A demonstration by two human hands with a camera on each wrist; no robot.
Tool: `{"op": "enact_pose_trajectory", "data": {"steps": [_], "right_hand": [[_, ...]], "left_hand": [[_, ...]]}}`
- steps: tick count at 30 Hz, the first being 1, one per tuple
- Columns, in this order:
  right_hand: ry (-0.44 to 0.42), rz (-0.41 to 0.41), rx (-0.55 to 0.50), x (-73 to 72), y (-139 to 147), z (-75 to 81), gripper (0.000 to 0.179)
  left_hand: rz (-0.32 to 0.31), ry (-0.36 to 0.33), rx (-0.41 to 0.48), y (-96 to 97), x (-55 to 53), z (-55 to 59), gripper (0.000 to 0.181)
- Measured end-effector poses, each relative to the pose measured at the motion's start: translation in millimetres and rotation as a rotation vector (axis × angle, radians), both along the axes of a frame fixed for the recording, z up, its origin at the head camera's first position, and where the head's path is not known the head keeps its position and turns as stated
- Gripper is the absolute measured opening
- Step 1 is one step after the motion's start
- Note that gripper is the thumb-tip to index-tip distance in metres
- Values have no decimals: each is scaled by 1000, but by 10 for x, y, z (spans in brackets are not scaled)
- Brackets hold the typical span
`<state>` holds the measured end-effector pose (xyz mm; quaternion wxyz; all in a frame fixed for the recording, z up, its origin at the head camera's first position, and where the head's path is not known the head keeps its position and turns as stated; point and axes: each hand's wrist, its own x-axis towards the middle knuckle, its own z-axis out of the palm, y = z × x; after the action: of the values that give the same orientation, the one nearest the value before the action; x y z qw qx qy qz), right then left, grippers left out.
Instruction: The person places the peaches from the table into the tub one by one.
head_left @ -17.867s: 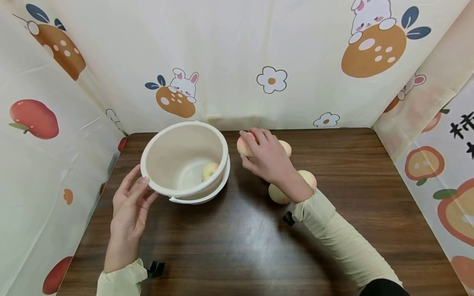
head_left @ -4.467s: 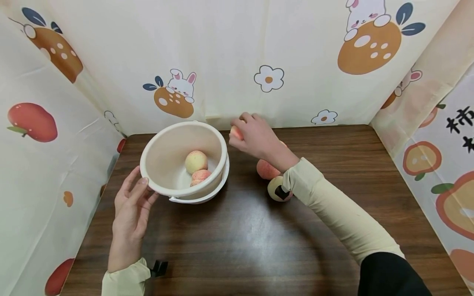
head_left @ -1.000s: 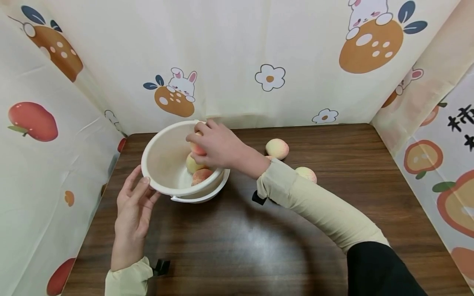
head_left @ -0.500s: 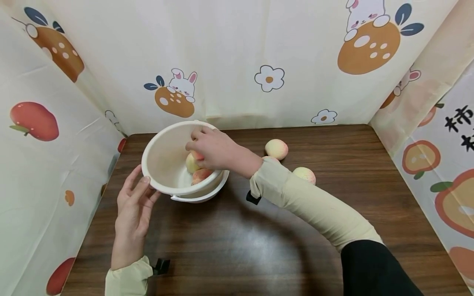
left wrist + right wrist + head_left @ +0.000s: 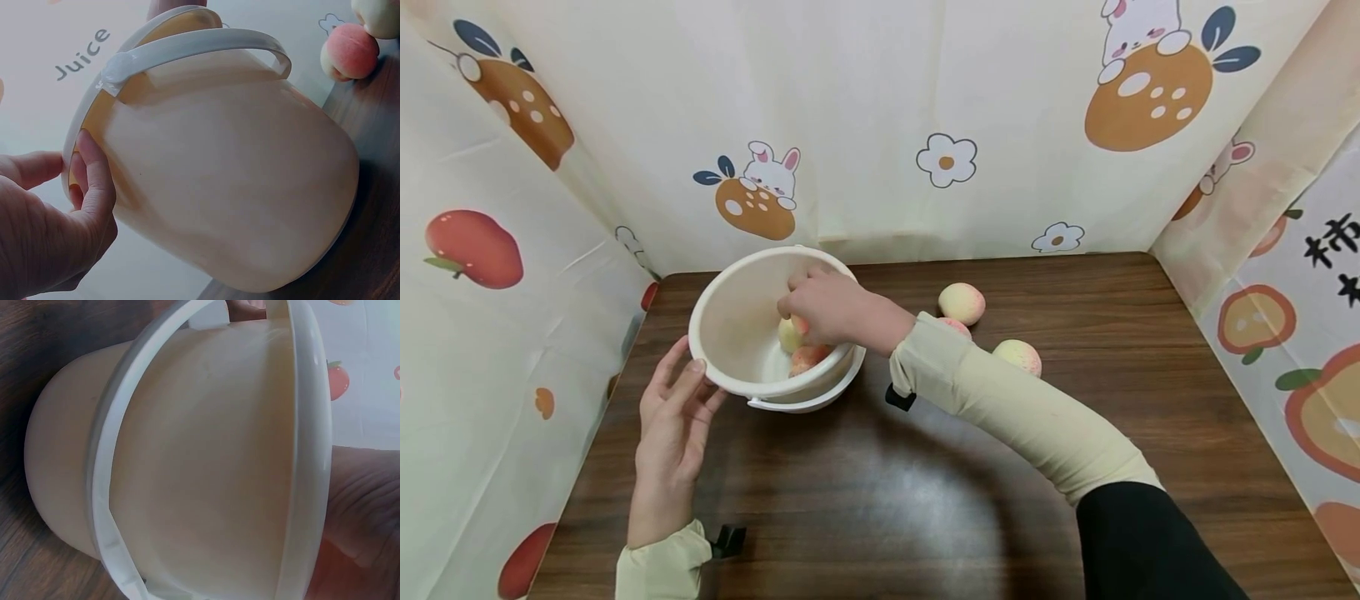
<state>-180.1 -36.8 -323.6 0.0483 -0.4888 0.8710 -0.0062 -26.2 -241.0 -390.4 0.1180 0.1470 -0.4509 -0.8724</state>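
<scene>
Bucket sits by the table's far edge, toward the far left corner. My left hand pinches its rim; my right hand is inside, fingers curled on a mostly hidden reddish peach. Yellow peach and red peach in there too. Three loose peaches right of it. Bucket looks light, stiff, smooth, probably tippy: brace rim. Peaches look light, maybe bruisable, not slippery: cup at widest part, easy squeeze.
</scene>
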Motion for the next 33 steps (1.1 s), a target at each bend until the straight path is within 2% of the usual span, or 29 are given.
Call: {"op": "enact_pose_trajectory", "data": {"steps": [11, 20, 27, 33], "right_hand": [[-149, -46, 34, 9, -46, -23, 28], [-146, -47, 47, -7, -48, -45, 30], [-112, -45, 69, 10, -37, -28, 28], [-129, -72, 70, 26, -22, -4, 30]], "left_hand": [[-3, 4, -1, 7, 1, -5, 50], [-8, 4, -11, 13, 6, 2, 51], [-9, 8, -6, 19, 9, 2, 51], [-6, 4, -4, 25, 17, 3, 51]]}}
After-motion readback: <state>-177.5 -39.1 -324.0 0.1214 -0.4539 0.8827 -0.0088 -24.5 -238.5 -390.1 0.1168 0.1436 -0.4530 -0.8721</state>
